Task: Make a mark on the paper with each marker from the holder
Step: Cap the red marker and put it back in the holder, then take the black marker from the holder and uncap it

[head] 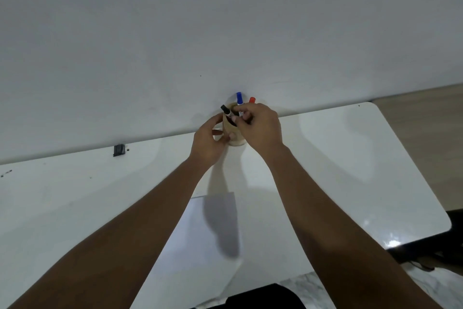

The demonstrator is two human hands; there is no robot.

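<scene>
A beige round holder (234, 133) stands at the far edge of the white table (350, 170), against the wall. Out of it stick a black-capped marker (226, 110), a blue-capped marker (239, 98) and a red-capped marker (252, 100). My left hand (209, 142) wraps around the holder's left side. My right hand (258, 127) reaches over the rim, its fingertips pinching the black marker near the holder's mouth. A white sheet of paper (200, 233) lies flat on the table nearer to me, partly under my arms' shadow.
A small dark block (119, 150) sits at the table's back edge to the left. The table's rounded right corner (370, 104) meets a wooden floor. A dark seat edge (263, 296) shows at the bottom.
</scene>
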